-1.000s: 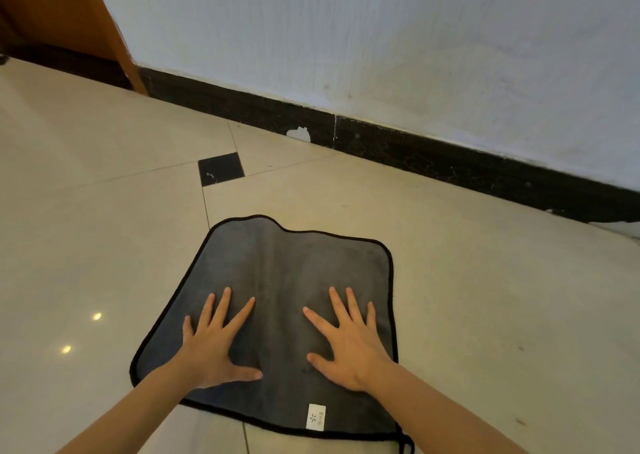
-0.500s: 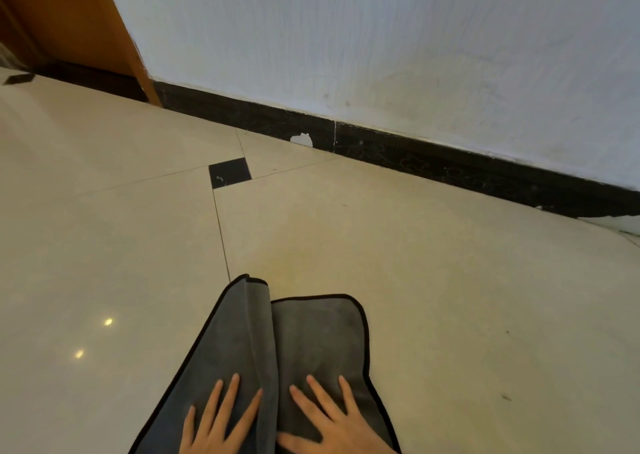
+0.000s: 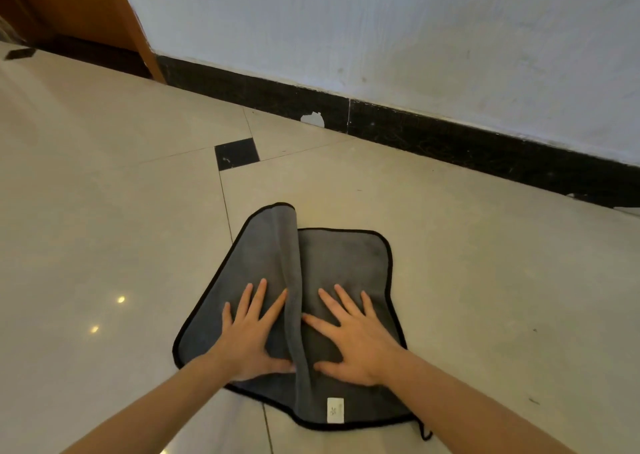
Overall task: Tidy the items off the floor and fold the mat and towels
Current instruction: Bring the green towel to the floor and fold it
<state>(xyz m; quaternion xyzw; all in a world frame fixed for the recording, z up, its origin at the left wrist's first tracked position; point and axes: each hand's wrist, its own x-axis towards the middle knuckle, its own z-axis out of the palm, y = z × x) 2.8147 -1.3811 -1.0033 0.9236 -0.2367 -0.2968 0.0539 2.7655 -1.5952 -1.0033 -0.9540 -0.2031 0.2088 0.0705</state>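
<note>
Grey towel (image 3: 341, 263) under both hands' fingers (image 3: 258, 294)

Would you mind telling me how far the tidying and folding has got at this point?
Done: no loose items show on the visible floor. In hand: the grey towel lies on the tiles with a raised ridge down its middle, and the left hand and right hand press flat on either side. Left: completing that fold; no mat or other towels are in view.

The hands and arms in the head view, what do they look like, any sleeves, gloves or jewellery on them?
Both forearms are bare as far as the frame shows, with no sleeves. The left hand and right hand wear no gloves, rings, watch or bracelets.
</note>
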